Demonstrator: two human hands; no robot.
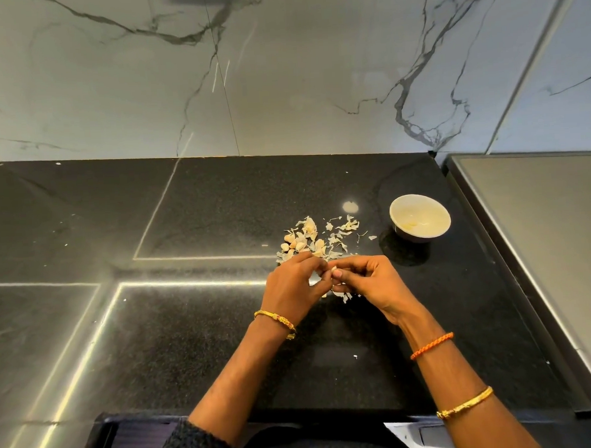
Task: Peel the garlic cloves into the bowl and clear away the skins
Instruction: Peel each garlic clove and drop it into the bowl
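My left hand (pixel 292 287) and my right hand (pixel 367 281) meet over the black counter and together pinch one garlic clove (pixel 331 273) between their fingertips. Loose papery skin (pixel 344 296) hangs below my right fingers. Just beyond my hands lies a heap of unpeeled cloves (pixel 297 246) mixed with torn skins (pixel 342 230). A small white bowl (pixel 399 203) stands to the right of the heap, with a few pale peeled pieces (pixel 411 224) at its bottom.
The black speckled counter (pixel 197 331) has pale seam lines. A marble wall (pixel 279 70) rises behind it. A grey raised surface (pixel 543 217) borders the counter on the right. A tiny white scrap (pixel 355 357) lies near the front edge.
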